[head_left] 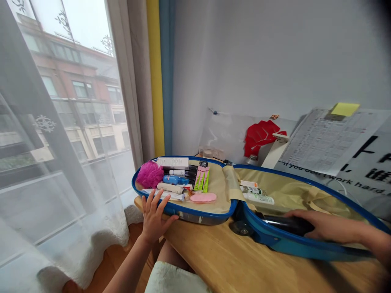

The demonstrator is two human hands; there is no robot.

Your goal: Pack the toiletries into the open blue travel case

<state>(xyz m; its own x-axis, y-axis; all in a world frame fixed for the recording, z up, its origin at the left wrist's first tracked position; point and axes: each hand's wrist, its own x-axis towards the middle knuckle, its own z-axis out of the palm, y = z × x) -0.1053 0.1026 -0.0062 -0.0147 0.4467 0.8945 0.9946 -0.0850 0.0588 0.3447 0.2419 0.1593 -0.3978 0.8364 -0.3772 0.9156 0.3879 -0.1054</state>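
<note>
A blue suitcase (201, 219) lies opened flat on the wooden table. My left hand (154, 215) rests with spread fingers on the near rim of its left half, beside a white tube (174, 196). That half holds a magenta bath puff (150, 175), a blue bottle (175, 180), green-and-pink sticks (201, 179), a cream tube (170, 187) and a pink oval item (203, 197). In the right half my right hand (328, 226) is closed around a glossy black bottle-like object (284, 223), whose exact kind I cannot make out. Small bottles (259, 198) lie behind it.
The wooden table (220, 256) extends in front of the suitcase. A sheer curtain (76, 183) hangs over the window at left. Papers (326, 138) and a red fist-shaped cutout (261, 136) are at the wall behind. A suitcase wheel (242, 228) sticks out near the hinge.
</note>
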